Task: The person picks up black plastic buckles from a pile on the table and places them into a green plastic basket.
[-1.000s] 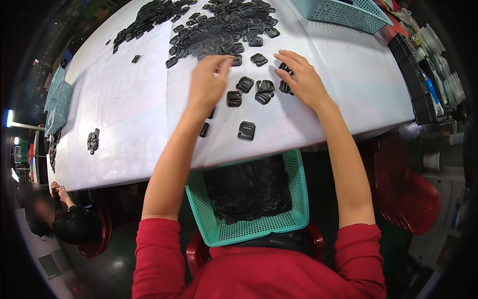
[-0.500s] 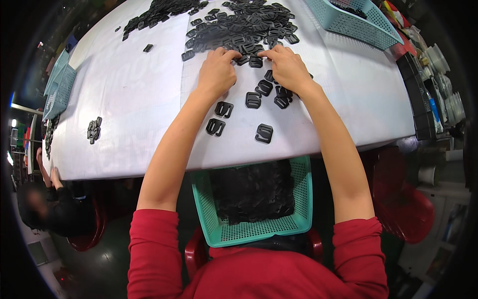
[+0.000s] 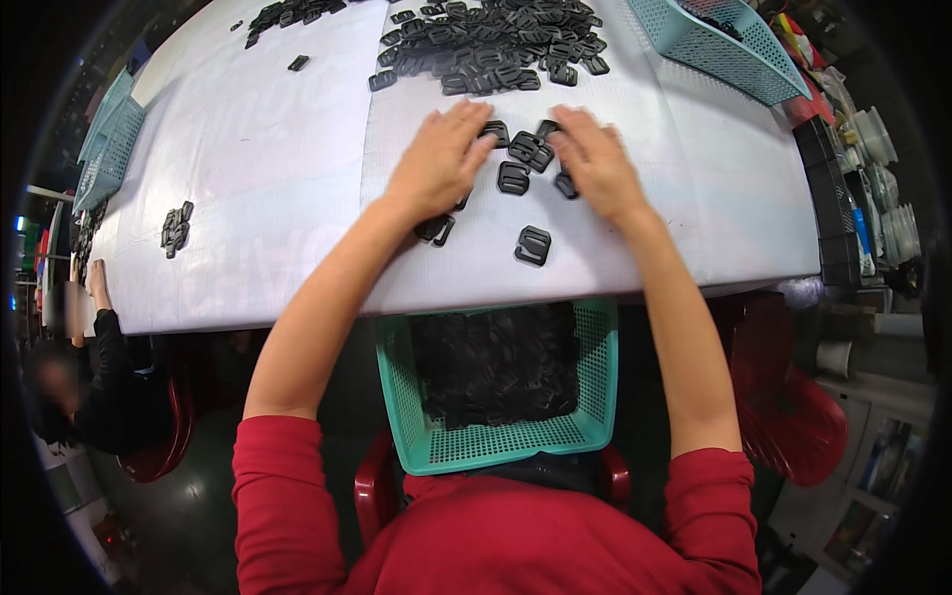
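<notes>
Several small black plastic strap buckles (image 3: 513, 178) lie on the white-covered table between my hands, some overlapping. My left hand (image 3: 436, 164) lies over the left side of this group, fingers stretched out, its fingertips by a buckle. Two more buckles peek out under its wrist. On the other side my right hand (image 3: 597, 167) is spread, its thumb and fingers beside buckles it partly covers. Both hands are slightly blurred, and neither grips a buckle that I can see. A single buckle (image 3: 533, 245) sits nearer the table edge. Beyond my fingertips is a large buckle pile (image 3: 496, 45).
Below the table edge, a green basket (image 3: 397, 397) holds many black pieces. Light blue baskets stand at the far right (image 3: 734, 59) and left (image 3: 111, 149). A small buckle cluster (image 3: 177, 229) is on the left. Another person (image 3: 99, 367) sits at the left end.
Both hands have come back from the pile's near edge toward me, and their fingers have opened out. Buckles between them now lie apart from the pile.
</notes>
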`<state>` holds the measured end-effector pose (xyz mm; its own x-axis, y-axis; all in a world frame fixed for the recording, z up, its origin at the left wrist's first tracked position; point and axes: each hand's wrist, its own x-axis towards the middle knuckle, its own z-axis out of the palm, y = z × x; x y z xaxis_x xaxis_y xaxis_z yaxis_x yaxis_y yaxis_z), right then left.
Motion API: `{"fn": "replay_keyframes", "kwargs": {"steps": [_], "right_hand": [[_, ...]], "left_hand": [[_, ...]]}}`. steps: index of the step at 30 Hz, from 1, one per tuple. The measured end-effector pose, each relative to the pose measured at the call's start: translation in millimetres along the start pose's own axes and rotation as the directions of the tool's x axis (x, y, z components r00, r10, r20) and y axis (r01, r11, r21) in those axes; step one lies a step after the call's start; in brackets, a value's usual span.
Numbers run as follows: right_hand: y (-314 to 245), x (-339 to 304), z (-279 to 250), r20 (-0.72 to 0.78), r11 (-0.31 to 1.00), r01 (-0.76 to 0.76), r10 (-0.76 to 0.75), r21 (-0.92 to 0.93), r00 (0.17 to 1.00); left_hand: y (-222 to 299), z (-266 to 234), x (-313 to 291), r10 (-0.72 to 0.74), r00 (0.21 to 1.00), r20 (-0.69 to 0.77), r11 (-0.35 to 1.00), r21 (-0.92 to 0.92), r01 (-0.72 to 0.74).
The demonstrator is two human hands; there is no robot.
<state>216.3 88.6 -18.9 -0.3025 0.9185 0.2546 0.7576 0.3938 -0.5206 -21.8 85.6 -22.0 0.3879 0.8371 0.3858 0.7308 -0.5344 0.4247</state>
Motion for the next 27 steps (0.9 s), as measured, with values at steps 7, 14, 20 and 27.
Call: {"fn": "replay_keyframes", "kwargs": {"steps": [7, 14, 20, 27], "right_hand": [[-58, -52, 17, -0.013, 0.981, 0.155, -0.155, 0.114, 0.988], [-105, -135, -20, 0.151, 0.947, 0.091, -0.143, 0.308, 0.978], [-64, -65, -33, 0.011, 0.965, 0.08, -0.086, 0.25, 0.996], [-23, -6, 13, -0.08, 0.989, 0.083, -0.094, -0.122, 0.992]], "left_hand": [[69, 2, -62, -0.093, 0.992, -0.087, 0.977, -0.202, 0.074], [123, -55, -133, -0.174, 0.959, 0.222, 0.835, -0.484, 0.264], [20, -66, -51, -0.214, 0.968, -0.127, 0.947, -0.268, 0.175], [-125, -24, 84, -0.426, 0.887, -0.178, 0.897, 0.046, 0.44]]}}
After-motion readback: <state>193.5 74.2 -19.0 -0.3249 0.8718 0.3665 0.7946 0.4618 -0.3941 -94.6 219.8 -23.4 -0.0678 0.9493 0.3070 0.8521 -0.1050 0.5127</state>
